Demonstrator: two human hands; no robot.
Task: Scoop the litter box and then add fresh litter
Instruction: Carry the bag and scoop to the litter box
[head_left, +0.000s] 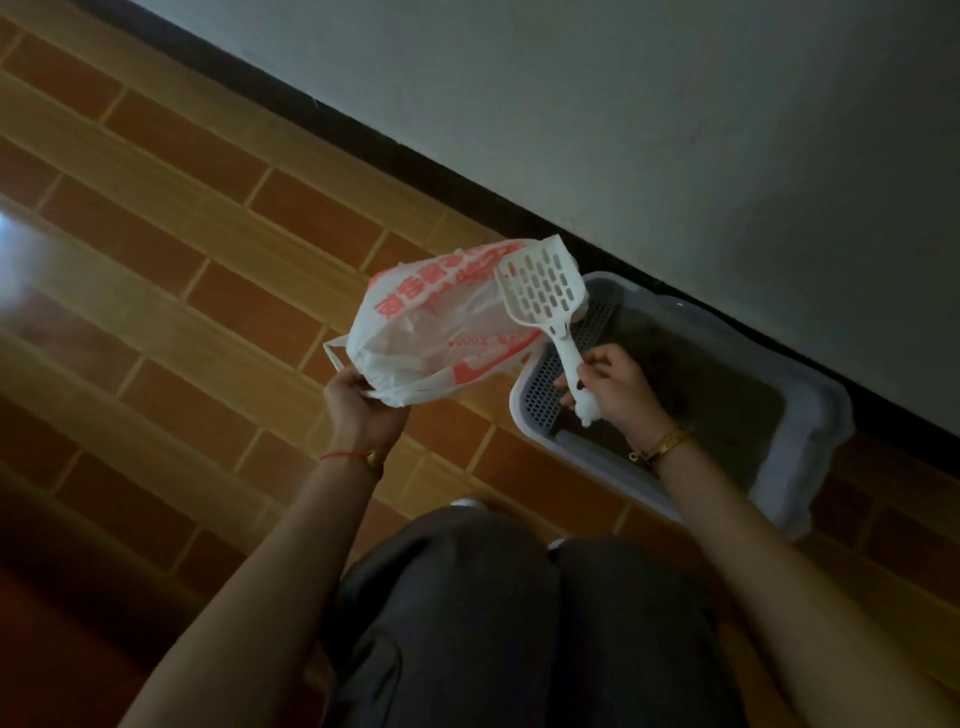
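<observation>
A pale litter box (810, 415) sits on the floor against the wall, with dark litter (717, 379) inside and a perforated grid section (550, 384) at its left end. My right hand (618, 389) grips the handle of a white slotted scoop (540, 286), whose blade is raised over the box's left end and beside the bag. My left hand (358, 410) holds the handles of a white plastic bag with red print (431, 332), held up just left of the box. The scoop's blade looks empty.
The floor (208, 270) is wood-look planks in orange and tan. A dark baseboard (415, 156) and a grey wall (675, 130) run diagonally behind the box. My knees in dark trousers (498, 597) are below the hands.
</observation>
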